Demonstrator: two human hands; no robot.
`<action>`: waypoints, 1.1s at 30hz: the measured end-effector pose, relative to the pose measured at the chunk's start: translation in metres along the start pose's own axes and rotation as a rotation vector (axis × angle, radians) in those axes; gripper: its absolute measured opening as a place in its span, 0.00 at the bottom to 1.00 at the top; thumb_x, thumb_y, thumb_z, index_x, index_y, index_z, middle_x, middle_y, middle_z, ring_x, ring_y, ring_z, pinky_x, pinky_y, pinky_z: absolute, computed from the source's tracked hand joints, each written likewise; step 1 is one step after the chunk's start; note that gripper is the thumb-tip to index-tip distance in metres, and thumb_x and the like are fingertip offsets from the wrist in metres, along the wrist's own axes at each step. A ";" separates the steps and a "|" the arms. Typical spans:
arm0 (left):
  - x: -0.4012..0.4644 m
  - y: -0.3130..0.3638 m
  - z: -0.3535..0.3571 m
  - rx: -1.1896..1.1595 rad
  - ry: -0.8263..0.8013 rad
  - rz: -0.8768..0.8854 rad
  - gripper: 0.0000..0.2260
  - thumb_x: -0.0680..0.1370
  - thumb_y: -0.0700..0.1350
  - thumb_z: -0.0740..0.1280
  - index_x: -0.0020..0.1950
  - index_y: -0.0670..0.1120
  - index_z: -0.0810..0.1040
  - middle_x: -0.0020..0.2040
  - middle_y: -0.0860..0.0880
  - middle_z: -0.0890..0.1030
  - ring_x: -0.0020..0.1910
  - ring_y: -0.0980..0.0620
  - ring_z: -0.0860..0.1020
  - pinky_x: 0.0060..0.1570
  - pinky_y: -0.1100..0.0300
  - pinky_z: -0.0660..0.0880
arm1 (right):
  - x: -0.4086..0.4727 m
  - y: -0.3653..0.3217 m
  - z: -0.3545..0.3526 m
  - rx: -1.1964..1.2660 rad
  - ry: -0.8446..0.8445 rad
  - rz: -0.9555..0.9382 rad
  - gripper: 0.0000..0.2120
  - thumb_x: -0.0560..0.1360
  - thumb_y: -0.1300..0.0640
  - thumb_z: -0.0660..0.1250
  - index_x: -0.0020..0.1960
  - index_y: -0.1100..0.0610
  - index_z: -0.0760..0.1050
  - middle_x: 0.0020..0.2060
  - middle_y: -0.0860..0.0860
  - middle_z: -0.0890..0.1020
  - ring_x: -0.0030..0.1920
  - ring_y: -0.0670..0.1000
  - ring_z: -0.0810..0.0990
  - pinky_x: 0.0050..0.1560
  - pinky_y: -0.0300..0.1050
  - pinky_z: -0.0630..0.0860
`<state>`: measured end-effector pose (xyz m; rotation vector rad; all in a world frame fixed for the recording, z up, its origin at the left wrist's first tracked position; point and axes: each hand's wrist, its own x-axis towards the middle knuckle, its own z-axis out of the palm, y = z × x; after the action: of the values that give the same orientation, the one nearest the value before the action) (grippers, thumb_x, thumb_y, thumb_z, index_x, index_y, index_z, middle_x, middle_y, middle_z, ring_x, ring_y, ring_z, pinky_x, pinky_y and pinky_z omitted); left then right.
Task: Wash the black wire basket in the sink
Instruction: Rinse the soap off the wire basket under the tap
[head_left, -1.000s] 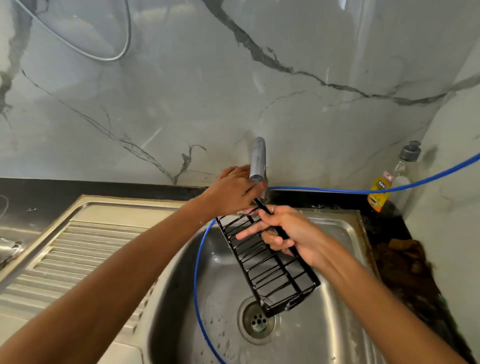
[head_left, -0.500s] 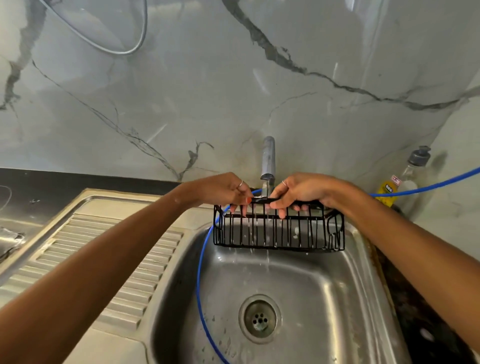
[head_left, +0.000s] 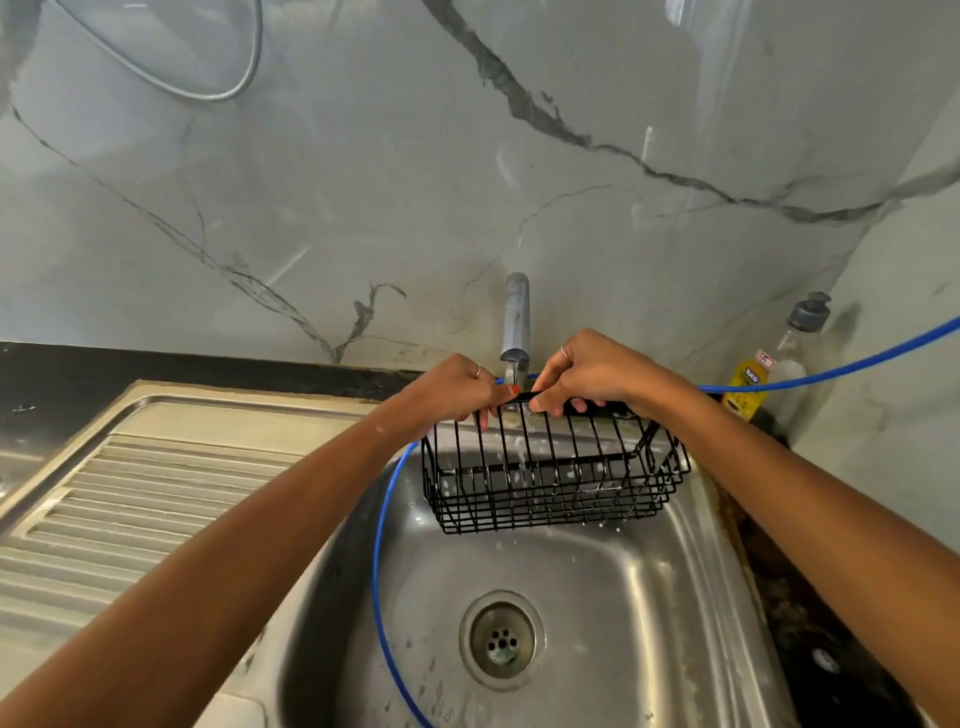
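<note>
Presently the black wire basket (head_left: 553, 475) is held over the sink (head_left: 613, 613) under the tap (head_left: 515, 325), its far rim pinched by the left hand (head_left: 457, 392) and the right hand (head_left: 592, 374). Its long axis runs nine to three o'clock, hanging toward six from both grips, the hands judged equally near.

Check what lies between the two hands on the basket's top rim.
In the head view, the tap spout comes down between the left hand and right hand, over the basket rim.
</note>
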<state>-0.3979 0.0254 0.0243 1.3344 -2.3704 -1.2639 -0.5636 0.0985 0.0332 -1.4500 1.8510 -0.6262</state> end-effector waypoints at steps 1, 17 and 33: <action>0.001 0.001 0.002 0.007 0.016 -0.005 0.19 0.79 0.52 0.68 0.34 0.41 0.77 0.28 0.49 0.75 0.29 0.54 0.67 0.32 0.62 0.64 | -0.001 0.000 -0.001 -0.009 0.006 -0.007 0.06 0.67 0.57 0.76 0.41 0.57 0.82 0.30 0.52 0.82 0.26 0.46 0.70 0.27 0.38 0.63; -0.035 -0.053 -0.008 -0.430 0.284 -0.329 0.17 0.80 0.51 0.66 0.34 0.44 0.72 0.21 0.52 0.69 0.15 0.59 0.60 0.15 0.70 0.53 | -0.033 0.033 -0.005 -0.349 0.574 -0.155 0.23 0.79 0.42 0.55 0.60 0.57 0.76 0.58 0.56 0.79 0.57 0.55 0.77 0.59 0.53 0.73; -0.083 -0.084 0.052 -1.007 0.357 -0.565 0.17 0.84 0.47 0.57 0.35 0.47 0.68 0.21 0.54 0.67 0.14 0.60 0.59 0.17 0.66 0.56 | -0.044 0.053 0.100 1.157 0.313 0.290 0.28 0.75 0.44 0.66 0.71 0.49 0.63 0.62 0.55 0.73 0.58 0.56 0.75 0.46 0.55 0.81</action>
<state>-0.3205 0.0983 -0.0480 1.6321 -0.8534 -1.7705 -0.5150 0.1585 -0.0599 -0.3249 1.3893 -1.4876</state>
